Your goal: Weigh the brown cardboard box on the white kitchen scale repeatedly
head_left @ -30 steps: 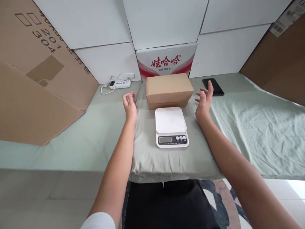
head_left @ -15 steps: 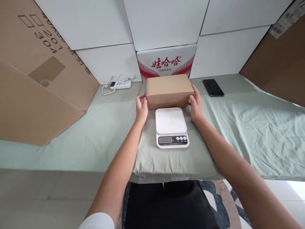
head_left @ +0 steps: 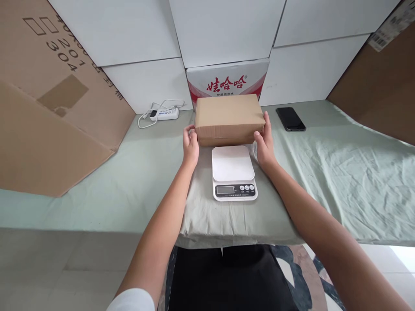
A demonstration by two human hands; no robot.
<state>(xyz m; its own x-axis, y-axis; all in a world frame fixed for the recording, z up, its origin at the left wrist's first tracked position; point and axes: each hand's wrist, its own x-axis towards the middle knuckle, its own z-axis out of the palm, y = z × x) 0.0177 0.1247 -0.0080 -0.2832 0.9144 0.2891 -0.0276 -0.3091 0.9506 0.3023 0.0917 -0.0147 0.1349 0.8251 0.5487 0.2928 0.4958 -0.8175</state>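
Near the worktop's (head_left: 145, 172) back edge, the box (head_left: 230, 111), seemingly just raised, hence movable, is clasped by left hand (head_left: 191, 147) and right hand (head_left: 266, 144).

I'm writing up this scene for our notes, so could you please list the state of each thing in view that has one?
Brown box: top closed, held at both ends
Left hand: on the box's left end
Right hand: on the box's right end
Kitchen scale: upright, showing no visible digits
Phone: lying flat, dark-screened
White corded device: lying down
Tablecloth: spread, wrinkled
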